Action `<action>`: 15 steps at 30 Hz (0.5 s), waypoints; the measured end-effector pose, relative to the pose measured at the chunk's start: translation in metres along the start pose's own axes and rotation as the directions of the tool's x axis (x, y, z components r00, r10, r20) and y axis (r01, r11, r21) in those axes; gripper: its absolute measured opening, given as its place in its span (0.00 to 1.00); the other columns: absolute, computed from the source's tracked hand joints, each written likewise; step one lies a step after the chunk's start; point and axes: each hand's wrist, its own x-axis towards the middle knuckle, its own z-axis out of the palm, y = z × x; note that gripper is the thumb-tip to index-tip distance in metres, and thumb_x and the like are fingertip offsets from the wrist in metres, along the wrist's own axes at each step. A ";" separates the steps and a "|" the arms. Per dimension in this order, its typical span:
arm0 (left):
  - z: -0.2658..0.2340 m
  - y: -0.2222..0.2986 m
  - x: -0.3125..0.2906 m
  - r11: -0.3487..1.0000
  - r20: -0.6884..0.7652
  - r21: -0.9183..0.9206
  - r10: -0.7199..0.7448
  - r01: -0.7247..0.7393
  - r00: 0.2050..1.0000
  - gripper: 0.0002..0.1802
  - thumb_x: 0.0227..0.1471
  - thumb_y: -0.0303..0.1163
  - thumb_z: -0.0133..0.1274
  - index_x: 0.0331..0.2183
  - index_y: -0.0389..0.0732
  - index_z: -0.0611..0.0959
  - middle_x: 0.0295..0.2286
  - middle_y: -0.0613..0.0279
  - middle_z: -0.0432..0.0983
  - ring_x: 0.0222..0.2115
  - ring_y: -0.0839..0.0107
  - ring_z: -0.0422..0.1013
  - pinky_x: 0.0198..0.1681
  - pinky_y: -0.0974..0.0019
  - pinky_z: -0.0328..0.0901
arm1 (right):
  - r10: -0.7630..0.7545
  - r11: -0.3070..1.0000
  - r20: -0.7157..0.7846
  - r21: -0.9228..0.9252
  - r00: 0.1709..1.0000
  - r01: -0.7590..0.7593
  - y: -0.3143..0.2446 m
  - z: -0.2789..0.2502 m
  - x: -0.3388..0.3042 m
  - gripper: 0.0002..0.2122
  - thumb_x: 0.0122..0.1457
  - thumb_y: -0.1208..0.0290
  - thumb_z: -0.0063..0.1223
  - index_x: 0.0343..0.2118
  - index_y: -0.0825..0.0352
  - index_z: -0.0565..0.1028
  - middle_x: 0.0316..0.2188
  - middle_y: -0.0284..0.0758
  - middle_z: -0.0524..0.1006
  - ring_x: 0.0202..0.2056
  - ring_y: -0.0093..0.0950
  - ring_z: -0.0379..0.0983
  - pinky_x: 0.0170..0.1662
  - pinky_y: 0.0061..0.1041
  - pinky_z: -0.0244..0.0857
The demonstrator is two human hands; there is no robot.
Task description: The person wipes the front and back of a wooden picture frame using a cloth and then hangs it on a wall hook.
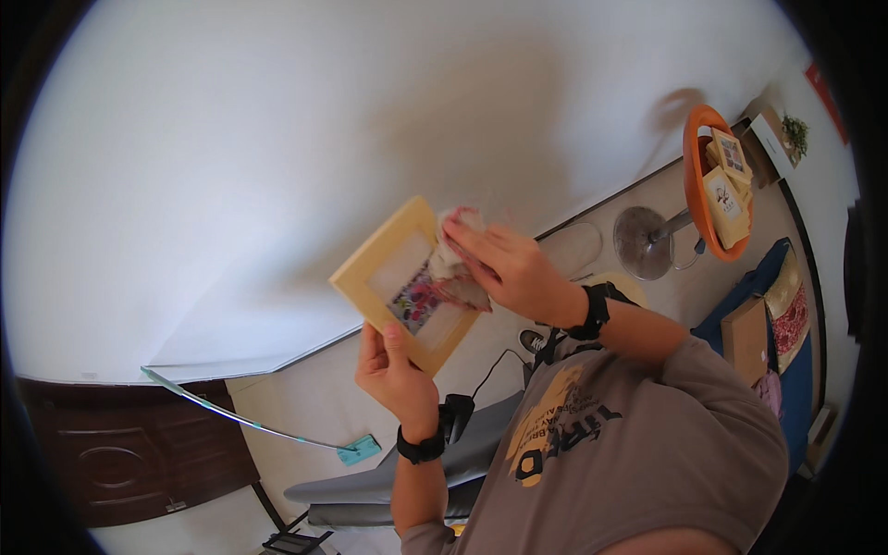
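Observation:
A pale yellow picture frame with a flowery picture in its middle is held up before the white wall. My left hand grips its lower edge, thumb on the front and fingers behind. In my right hand is a crumpled white and reddish cloth, pressed against the frame's front on its right side. The cloth and hand hide part of the picture. Both wrists wear black bands.
An orange basin holding several more frames stands on a round-based stand at the right. A teal flat mop leans at the lower left near a dark brown door. Blue seating with a cardboard box is at far right.

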 end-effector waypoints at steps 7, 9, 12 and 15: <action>-0.008 0.005 0.011 0.996 -0.059 -0.007 0.088 -0.089 0.994 0.19 0.56 0.32 0.48 0.44 0.26 0.73 0.29 0.64 0.73 0.29 0.81 0.66 0.33 0.77 0.61 | 0.058 0.988 0.419 0.107 0.906 -0.112 -0.011 -0.037 0.008 0.17 0.46 0.76 0.55 0.43 0.65 0.72 0.25 0.39 0.74 0.23 0.35 0.69 0.29 0.30 0.65; -0.006 0.004 0.008 0.997 -0.045 0.055 0.061 -0.059 0.997 0.18 0.55 0.31 0.48 0.44 0.27 0.74 0.30 0.64 0.74 0.30 0.81 0.67 0.34 0.78 0.61 | 0.064 0.966 0.112 0.243 0.992 -0.090 -0.037 -0.049 0.038 0.20 0.42 0.78 0.58 0.43 0.65 0.74 0.26 0.36 0.74 0.22 0.31 0.68 0.27 0.27 0.64; 0.003 0.002 -0.001 0.985 0.042 0.139 0.095 -0.100 0.995 0.17 0.55 0.29 0.47 0.44 0.28 0.74 0.33 0.62 0.74 0.32 0.80 0.68 0.37 0.77 0.62 | -0.173 0.965 0.036 0.207 0.984 0.162 -0.045 -0.015 0.047 0.21 0.41 0.80 0.58 0.43 0.65 0.74 0.27 0.33 0.73 0.23 0.29 0.67 0.29 0.26 0.65; -0.004 -0.003 -0.001 0.998 0.097 0.064 0.018 -0.024 0.995 0.18 0.56 0.29 0.45 0.45 0.27 0.72 0.39 0.58 0.73 0.38 0.75 0.69 0.41 0.72 0.64 | -0.131 0.967 0.006 0.222 0.991 0.126 -0.056 0.006 0.036 0.17 0.47 0.77 0.52 0.44 0.62 0.73 0.33 0.31 0.76 0.28 0.29 0.71 0.34 0.26 0.67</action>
